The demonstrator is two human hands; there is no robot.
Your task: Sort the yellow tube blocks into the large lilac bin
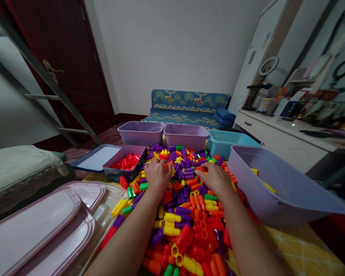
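A wide heap of plastic connector toy pieces [186, 197] in red, orange, yellow, purple and green covers the table in front of me. Over its far left part my left hand [158, 174] is closed, with an orange piece [168, 164] showing at its fingertips. My right hand [215, 177] reaches over the far right part, thumb and fingers pinched around another orange piece [200, 169]. Beside my left hand stands a dark-sided box [123, 174] holding red pieces [128, 161].
Two purple bins [140, 134] and a turquoise bin [231, 143] line the far side. A larger purple bin [276, 207] with a few yellow pieces stands right. Pink lids [40, 218] lie left, near a blue-rimmed lid [96, 158]. Behind is a patterned sofa [186, 100].
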